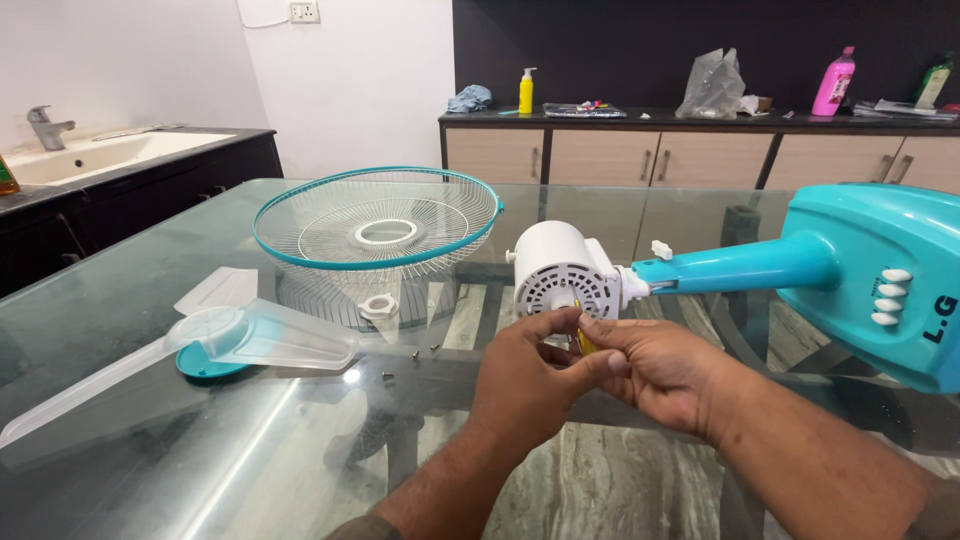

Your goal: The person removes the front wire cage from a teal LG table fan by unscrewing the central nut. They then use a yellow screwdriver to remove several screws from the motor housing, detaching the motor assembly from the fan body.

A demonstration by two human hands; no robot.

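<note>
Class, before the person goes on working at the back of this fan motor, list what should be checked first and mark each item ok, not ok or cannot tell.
1. Both hands on the work: left hand and right hand meet at the white motor housing: ok.
2. Yellow tool seated properly: mostly hidden, cannot tell.
3. Loose screws kept together on the glass table: ok.
4. Clear fan blade set aside: ok.
5. Wire guard set aside: ok.
6. Fan unplugged: no cord in view, cannot tell.

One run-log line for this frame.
left hand: at yellow tool | right hand: grips it | white fan motor ahead | screws on glass table
</note>
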